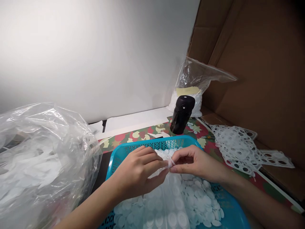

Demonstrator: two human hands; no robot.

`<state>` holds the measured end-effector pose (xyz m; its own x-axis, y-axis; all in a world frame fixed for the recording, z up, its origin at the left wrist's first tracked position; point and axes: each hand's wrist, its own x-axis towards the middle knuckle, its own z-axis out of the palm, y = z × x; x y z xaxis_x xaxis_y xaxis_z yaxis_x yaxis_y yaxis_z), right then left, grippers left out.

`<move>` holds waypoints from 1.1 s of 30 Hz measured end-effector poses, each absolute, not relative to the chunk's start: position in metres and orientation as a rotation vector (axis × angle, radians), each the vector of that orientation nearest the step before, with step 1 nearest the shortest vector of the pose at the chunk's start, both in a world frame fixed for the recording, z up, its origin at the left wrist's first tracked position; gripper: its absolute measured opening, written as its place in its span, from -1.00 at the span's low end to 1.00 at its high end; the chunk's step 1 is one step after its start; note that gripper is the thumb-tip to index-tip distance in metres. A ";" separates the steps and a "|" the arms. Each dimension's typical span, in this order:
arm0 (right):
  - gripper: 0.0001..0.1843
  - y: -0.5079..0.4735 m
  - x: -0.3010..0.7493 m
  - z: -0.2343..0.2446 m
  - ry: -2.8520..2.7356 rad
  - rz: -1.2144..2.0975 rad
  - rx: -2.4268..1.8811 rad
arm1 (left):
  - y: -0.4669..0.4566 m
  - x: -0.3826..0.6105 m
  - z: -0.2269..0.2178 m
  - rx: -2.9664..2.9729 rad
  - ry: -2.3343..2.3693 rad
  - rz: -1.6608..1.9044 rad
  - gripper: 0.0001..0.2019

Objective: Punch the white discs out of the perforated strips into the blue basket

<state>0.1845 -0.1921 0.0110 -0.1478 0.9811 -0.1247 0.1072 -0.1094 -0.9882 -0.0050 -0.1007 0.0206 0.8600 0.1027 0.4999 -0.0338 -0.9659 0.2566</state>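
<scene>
A translucent white sheet with rows of round discs lies over the basket's contents. Its far end is bunched between my two hands. My left hand pinches that end from the left, thumb and fingers pressed together. From the right, my right hand grips the same end between thumb and fingertips. Beneath both hands is a teal plastic basket with a perforated wall. Loose round white discs fill much of it. The part of the sheet within my fingers is partly hidden.
A large clear bag of white pieces stands at the left. Beyond the basket are a black flask and a clear bag with white contents. Punched-out sheets are piled right, beside a cardboard wall.
</scene>
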 end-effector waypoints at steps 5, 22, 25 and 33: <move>-0.84 -0.193 0.186 0.009 -1.391 1.328 -1.338 | -0.098 -0.006 0.020 2.780 0.050 0.705 -0.86; -0.70 -0.196 0.185 0.013 -1.460 1.381 -1.329 | -0.088 -0.006 0.019 2.783 0.342 0.845 -0.90; -0.74 -0.196 0.184 0.011 -1.426 1.385 -1.341 | -0.093 -0.005 0.020 2.826 0.230 0.775 -0.89; -0.77 -0.195 0.184 0.013 -1.365 1.419 -1.184 | -0.095 -0.005 0.019 2.911 0.117 0.381 -0.83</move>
